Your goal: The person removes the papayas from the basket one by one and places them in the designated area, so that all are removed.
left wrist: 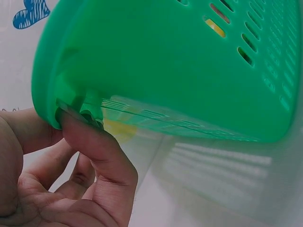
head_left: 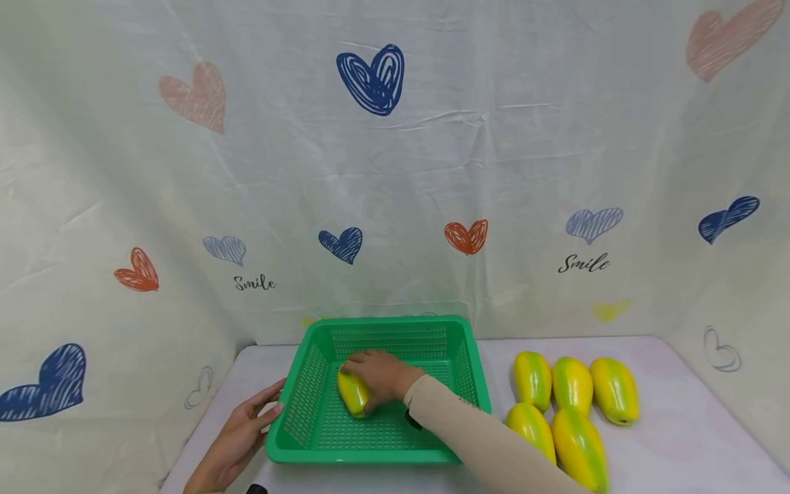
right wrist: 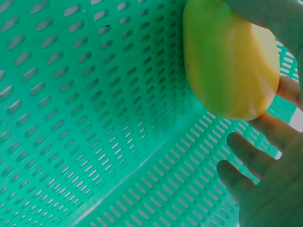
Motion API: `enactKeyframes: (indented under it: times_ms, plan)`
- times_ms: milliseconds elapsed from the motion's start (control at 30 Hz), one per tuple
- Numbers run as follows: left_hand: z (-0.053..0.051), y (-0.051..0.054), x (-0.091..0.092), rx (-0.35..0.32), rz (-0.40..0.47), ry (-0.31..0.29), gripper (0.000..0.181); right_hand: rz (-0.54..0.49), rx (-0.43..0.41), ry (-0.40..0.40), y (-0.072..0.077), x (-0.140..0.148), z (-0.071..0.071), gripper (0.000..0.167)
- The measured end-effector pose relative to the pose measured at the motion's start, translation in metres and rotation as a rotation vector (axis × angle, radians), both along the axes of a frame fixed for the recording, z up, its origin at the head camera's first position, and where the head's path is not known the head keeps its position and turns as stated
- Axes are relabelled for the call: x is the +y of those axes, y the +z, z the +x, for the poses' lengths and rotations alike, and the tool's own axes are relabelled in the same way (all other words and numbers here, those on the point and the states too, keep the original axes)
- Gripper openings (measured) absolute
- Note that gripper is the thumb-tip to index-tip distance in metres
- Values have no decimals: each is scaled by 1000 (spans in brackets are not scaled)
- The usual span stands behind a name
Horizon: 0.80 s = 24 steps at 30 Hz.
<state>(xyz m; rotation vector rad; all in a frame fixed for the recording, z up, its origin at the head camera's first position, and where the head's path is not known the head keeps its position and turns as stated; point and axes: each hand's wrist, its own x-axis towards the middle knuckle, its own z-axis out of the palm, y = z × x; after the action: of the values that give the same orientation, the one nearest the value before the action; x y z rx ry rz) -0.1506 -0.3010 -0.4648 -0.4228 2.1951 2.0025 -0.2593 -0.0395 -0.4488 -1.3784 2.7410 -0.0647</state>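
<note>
A green plastic basket (head_left: 370, 455) with slotted walls stands on the table. At its left side my left hand (head_left: 241, 429) pinches the rim; in the left wrist view, the thumb and fingers (left wrist: 102, 151) meet at the basket's edge. My right hand (head_left: 384, 376) reaches inside and grips a yellow-green papaya (head_left: 352, 392) towards the basket's left part. The right wrist view has this papaya (right wrist: 232, 61) near a slotted wall, with the thumb on one side and fingertips on the other. Part of the fruit is hidden by the hand.
Several more papayas (head_left: 572, 385) lie in two rows on the white table (head_left: 673, 425), right of the basket. The right forearm partly covers the nearer row. A white curtain (head_left: 407, 171) printed with hearts hangs behind and at the sides.
</note>
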Motion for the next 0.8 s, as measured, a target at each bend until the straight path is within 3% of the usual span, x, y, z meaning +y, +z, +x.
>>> enactKeyframes:
  times_ms: [367, 800]
  plan:
    - [1, -1, -3, 16, 19, -38, 58, 29, -29, -64, 1, 3, 6, 80]
    - [-2, -3, -4, 22, 9, -24, 60, 23, -69, -81, 4, 13, 10, 81]
